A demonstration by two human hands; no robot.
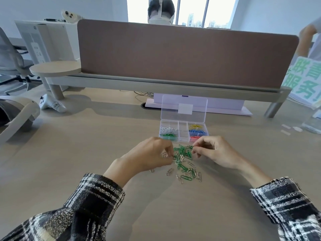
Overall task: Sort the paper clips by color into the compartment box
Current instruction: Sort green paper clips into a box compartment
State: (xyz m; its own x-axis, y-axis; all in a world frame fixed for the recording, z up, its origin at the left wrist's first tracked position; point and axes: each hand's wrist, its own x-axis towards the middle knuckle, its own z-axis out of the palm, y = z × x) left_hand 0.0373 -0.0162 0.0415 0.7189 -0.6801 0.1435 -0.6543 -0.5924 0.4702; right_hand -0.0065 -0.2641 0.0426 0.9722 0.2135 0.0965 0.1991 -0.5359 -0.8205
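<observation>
Seemingly to split the work, the left hand [152, 154] curls its fingertips onto silver clips [164, 154] at the left edge of the pile [182, 156], a true pinch untellable, while the right hand [214, 151] pinches a green clip [190, 146] off its far side, just before the open box [184, 135], kept close for short drops.

Upright lid [184, 108] blocks compartment box [184, 131] from behind.

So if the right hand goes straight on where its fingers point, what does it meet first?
The right hand would probably meet the paper clip pile first, then the left hand.
</observation>
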